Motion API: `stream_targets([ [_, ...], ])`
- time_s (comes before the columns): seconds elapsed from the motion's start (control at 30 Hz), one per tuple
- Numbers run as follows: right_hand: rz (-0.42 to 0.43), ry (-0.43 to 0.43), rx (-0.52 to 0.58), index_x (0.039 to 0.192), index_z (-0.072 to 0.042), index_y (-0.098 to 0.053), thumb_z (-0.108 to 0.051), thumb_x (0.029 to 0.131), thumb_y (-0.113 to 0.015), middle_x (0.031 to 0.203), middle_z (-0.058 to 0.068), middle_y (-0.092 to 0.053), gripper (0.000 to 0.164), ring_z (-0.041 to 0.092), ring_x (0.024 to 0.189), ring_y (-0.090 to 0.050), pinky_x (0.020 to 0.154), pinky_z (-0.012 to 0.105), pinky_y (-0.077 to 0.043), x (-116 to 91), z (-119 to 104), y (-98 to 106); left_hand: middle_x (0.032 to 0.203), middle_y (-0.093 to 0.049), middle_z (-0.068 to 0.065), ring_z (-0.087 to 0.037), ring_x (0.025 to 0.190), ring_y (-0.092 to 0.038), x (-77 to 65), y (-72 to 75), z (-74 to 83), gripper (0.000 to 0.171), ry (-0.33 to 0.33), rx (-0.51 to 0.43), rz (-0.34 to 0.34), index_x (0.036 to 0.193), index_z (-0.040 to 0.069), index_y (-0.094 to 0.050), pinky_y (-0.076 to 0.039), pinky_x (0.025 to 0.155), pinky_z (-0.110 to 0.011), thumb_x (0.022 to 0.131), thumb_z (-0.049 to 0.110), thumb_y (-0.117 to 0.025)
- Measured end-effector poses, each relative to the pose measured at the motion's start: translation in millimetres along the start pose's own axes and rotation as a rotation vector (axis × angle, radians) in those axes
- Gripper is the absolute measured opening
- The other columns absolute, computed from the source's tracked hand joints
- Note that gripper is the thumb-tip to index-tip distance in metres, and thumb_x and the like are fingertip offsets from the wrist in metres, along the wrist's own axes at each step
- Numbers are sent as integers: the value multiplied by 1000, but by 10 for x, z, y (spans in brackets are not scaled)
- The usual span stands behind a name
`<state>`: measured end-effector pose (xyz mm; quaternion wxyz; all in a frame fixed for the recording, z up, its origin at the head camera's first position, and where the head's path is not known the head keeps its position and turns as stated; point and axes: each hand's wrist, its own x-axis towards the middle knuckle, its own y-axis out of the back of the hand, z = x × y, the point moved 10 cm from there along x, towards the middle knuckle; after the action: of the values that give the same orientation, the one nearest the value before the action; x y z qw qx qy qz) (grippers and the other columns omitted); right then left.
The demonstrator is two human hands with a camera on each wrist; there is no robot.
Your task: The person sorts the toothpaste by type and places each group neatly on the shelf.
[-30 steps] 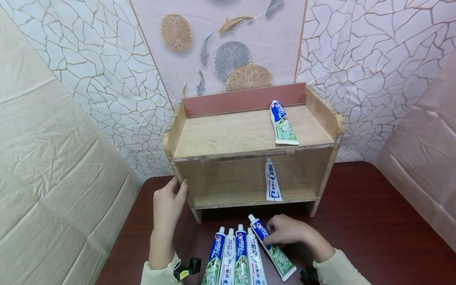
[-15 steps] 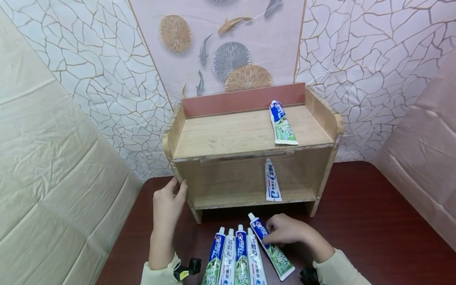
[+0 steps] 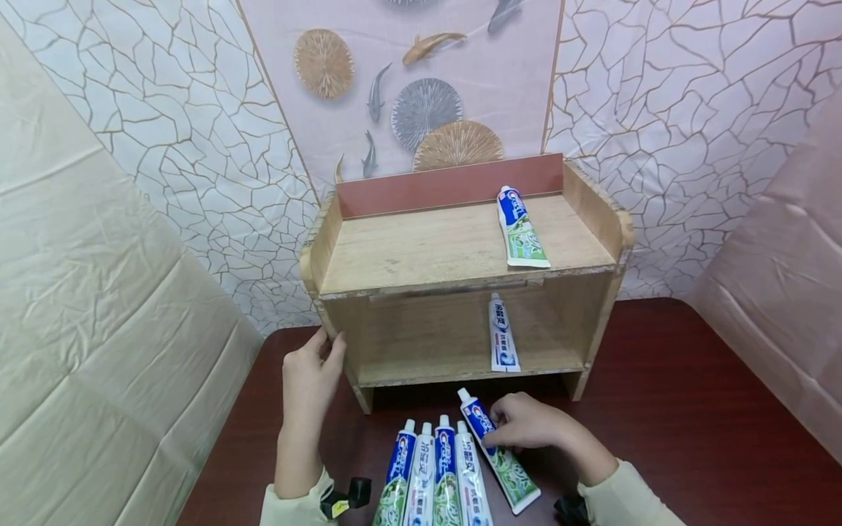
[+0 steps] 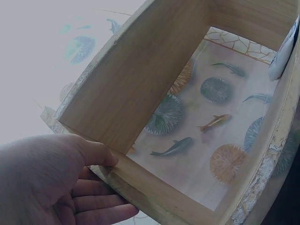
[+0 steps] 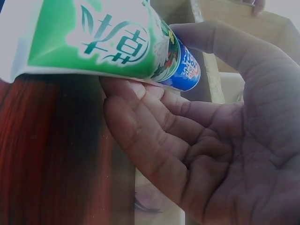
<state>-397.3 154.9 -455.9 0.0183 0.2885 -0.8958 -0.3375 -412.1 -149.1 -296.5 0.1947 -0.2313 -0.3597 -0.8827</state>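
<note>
My right hand (image 3: 526,421) pinches a blue and green toothpaste tube (image 3: 509,471) near the middle, its white cap pointing up and left. In the right wrist view, the thumb lies on one side of this tube (image 5: 101,40) and the fingertips (image 5: 124,91) on the other. The left hand (image 3: 312,372) grips the left side panel of a small two-tier wooden shelf (image 3: 421,248). In the left wrist view, its thumb rests on the panel edge, with the other fingers outside. Several tubes, blue-green (image 3: 397,475) and white (image 3: 421,475) alternating, lie side by side left of the held one.
A blue and green tube (image 3: 522,226) lies on the upper tier, right of middle. Below it, a white toothpaste tube (image 3: 503,332) lies on the lower tier. The shelf stands on a dark red table (image 3: 664,409), with a patterned cloth (image 3: 197,146) behind.
The held tube has shifted slightly up, and its bottom end has swung a little left. My right hand has risen slightly. The left hand has stayed on the shelf.
</note>
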Motion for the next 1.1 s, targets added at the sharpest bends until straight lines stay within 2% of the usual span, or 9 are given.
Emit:
stream_targets([
  [0.4, 34, 13, 10, 70, -11, -56, -24, 82, -78, 54, -7, -47, 29, 9, 47, -51, 45, 23, -41, 3, -22, 44, 89, -77, -10, -23, 85, -75, 0, -6, -2, 25, -14, 7, 11, 105, 9, -77, -58, 72, -46, 99, 29, -65],
  [0.67, 80, 71, -51, 67, -14, -52, -23, 82, -78, 53, -10, -42, 33, 4, 46, -39, 45, 21, -31, 1, -87, 102, 90, -77, -12, -25, 86, -75, 0, 5, 16, 27, -22, 9, 11, 108, 8, -76, -59, 72, -46, 98, 30, -65],
  [0.87, 94, 81, -54, 67, -13, -53, -22, 82, -78, 52, -10, -42, 32, 4, 46, -37, 45, 21, -30, 2, -97, 114, 90, -77, -11, -24, 87, -75, 2, -6, -6, 27, -4, 16, 2, 108, 10, -76, -58, 73, -46, 99, 32, -64],
  [1.1, 85, 81, -36, 66, -14, -50, -22, 82, -79, 52, -10, -41, 33, 4, 46, -35, 45, 21, -29, -4, -97, 104, 90, -77, -11, -26, 88, -75, 5, -4, 3, 27, -14, 18, 6, 109, 8, -76, -58, 74, -48, 99, 31, -64],
])
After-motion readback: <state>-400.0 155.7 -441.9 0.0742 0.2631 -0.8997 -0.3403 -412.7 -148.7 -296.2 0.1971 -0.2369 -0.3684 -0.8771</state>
